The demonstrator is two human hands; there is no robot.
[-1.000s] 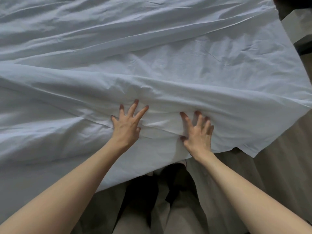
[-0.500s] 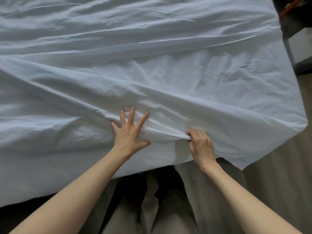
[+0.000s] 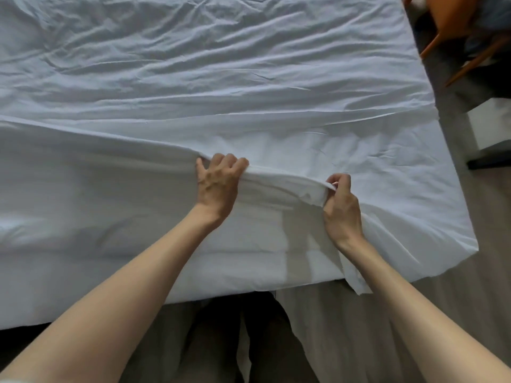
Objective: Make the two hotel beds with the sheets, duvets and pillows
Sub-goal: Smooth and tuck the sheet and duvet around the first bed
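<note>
Plain white sheet (image 3: 249,78), grey floor (image 3: 484,299), orange-brown chair legs (image 3: 434,42)

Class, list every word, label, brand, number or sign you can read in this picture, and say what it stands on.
None: no text can be read. The white sheet, gripped by the left hand and right hand, shows no tag or print; the wooden chair at top right bears no lettering.

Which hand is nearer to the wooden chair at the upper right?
Right. The right hand grips a fold of the sheet, and the chair lies beyond it, up and to the right. The left hand grips the same fold farther left, so it is farther from the chair.
</note>
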